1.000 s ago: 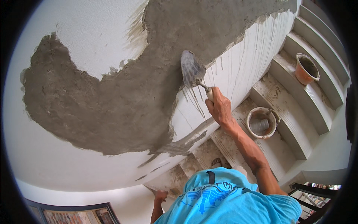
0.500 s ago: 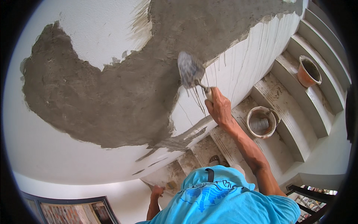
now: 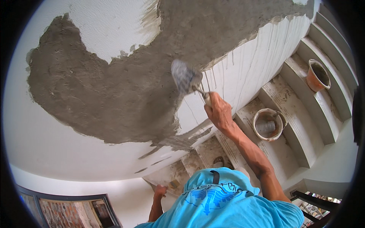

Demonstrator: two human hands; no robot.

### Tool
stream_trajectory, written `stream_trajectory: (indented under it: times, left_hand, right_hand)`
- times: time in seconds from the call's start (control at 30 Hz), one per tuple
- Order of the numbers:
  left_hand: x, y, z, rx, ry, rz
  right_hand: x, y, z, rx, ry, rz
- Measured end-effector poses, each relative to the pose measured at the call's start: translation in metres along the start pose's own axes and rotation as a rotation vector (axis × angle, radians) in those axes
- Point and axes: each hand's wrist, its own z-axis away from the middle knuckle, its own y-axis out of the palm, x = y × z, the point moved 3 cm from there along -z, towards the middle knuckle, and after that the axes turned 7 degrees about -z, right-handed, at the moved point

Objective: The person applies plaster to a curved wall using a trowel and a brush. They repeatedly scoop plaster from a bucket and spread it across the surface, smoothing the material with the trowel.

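Observation:
My right hand [image 3: 220, 112] is wrapped round the handle of a pointed trowel [image 3: 185, 77], arm stretched out to the wall. The trowel's grey, mortar-smeared blade is blurred by motion. It lies over the lower edge of a broad patch of grey mortar [image 3: 125, 95], where the patch meets white wall; whether it touches cannot be told. Low beside my body, my left hand [image 3: 161, 190] has its fingers curled in, and no tool shows in it.
Stairs [image 3: 292, 110] climb to the right along the white wall [image 3: 262, 49], which has grey drips. On the steps stand a pale bucket [image 3: 257, 131] with a grey cylindrical thing inside and an orange-brown bucket [image 3: 316, 80] higher up. A dark-framed window [image 3: 72, 197] is at lower left; a black railing [image 3: 315, 201] at lower right.
The trowel has moved left along the mortar's lower edge, with my right hand following. My left hand stays low at my side. The whole view has shifted slightly.

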Motion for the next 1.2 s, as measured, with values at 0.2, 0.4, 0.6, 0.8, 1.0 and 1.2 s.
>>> stream_trajectory:
  times: [0.2,0.4,0.6,0.8,1.0,1.2]
  left_hand:
    - [0.001,0.005,0.003,-0.017,0.015,-0.026]
    - [-0.001,0.010,0.007,-0.004,-0.016,-0.036]
    - [-0.008,0.012,0.012,0.002,-0.026,-0.037]
    - [0.008,0.019,-0.002,0.030,-0.047,-0.072]
    - [-0.007,0.015,0.004,0.004,-0.017,-0.013]
    - [0.005,0.016,-0.010,0.037,-0.015,-0.040]
  right_hand:
    - [0.008,0.014,-0.023,-0.025,0.014,0.093]
    - [0.019,0.014,0.011,0.138,-0.006,0.025]
    - [0.019,-0.007,-0.033,-0.087,-0.020,0.039]
    - [0.029,0.018,0.000,0.149,-0.032,0.019]
    - [0.023,-0.014,-0.022,0.048,0.089,-0.061]
    - [0.014,-0.006,-0.046,-0.082,-0.016,0.002]
